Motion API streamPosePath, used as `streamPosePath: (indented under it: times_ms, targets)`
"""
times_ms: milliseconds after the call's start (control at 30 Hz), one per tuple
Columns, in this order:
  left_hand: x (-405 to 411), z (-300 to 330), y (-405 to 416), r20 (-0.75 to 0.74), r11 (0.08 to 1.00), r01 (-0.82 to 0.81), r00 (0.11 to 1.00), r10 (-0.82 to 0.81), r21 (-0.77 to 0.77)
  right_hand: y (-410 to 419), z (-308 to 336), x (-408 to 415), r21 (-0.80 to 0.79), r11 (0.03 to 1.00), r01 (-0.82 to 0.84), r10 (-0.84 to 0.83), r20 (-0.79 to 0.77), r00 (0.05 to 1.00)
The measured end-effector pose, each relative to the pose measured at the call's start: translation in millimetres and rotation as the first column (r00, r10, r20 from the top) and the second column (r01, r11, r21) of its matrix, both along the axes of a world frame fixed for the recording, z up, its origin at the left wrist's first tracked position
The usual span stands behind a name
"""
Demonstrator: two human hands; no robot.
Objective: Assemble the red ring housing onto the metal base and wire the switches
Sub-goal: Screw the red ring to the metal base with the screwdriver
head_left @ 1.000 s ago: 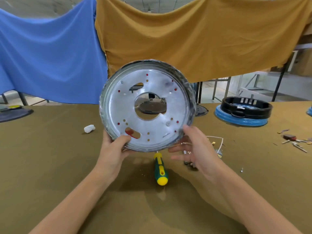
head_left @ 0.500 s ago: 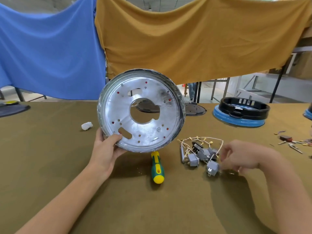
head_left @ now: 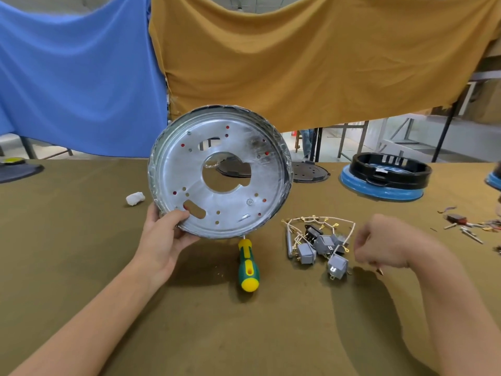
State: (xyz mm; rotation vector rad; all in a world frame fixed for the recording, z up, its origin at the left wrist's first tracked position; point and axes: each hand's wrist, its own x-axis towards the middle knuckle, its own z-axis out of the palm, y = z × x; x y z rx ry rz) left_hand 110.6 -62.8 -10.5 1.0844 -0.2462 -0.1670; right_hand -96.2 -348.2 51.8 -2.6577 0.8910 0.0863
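Note:
My left hand [head_left: 165,240] grips the lower left rim of the round metal base [head_left: 219,172] and holds it upright above the table, its flat face toward me. Red shows through several of its small holes; whatever is behind it is hidden. A bundle of grey switches with white wires [head_left: 317,245] lies on the table right of the base. My right hand [head_left: 385,245] hovers just right of the switches with its fingers curled downward. A small pointed bit shows under that hand, but whether the fingers hold it is unclear.
A green and yellow screwdriver [head_left: 248,264] lies below the base. A black ring on a blue disc [head_left: 385,177] stands at the back right. Small metal parts [head_left: 466,226] are scattered at the far right. A white wad [head_left: 135,198] lies at the left.
My right hand let go of the base's rim and dropped to the table beside the switches. My left hand alone now holds the base, shifted slightly left.

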Motion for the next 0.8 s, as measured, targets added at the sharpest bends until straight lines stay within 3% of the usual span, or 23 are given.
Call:
streamPosePath:
  times_ms: [67,167,233,367,467,633,800]
  targets:
    - [0.1,0.5,0.5,0.001,1.000,-0.003,1.000,0.003,0.012,3.6,2.3,3.2,-0.044,0.999,0.009,0.007,0.351,0.936]
    - [-0.7,1.1,-0.6,0.017,0.999,-0.016,1.000,0.016,0.043,31.8,6.5,10.7,0.083,0.967,-0.240,0.096,0.756,0.647]
    - [-1.9,2.7,-0.9,0.048,0.997,-0.022,0.999,0.019,0.074,57.5,3.5,19.7,0.064,0.918,-0.392,0.163,0.839,0.519]
    - [-4.8,5.5,0.1,0.106,0.988,-0.059,0.993,0.045,0.139,90.7,-7.7,37.6,-0.091,0.900,-0.427,0.285,0.864,0.415]
    - [-7.0,7.8,0.8,0.125,0.984,-0.071,0.991,0.051,0.163,97.6,-8.6,44.9,-0.252,0.861,-0.441,0.451,0.780,0.434]
    - [-9.1,10.0,0.7,0.138,0.984,-0.063,0.990,0.040,0.165,91.8,-8.2,51.9,-0.375,0.813,-0.446,0.583,0.516,0.628]
    - [-12.6,13.9,0.2,0.158,0.984,-0.058,0.987,0.032,0.167,85.0,-4.2,51.2,-0.211,0.873,-0.440,0.483,0.495,0.722]
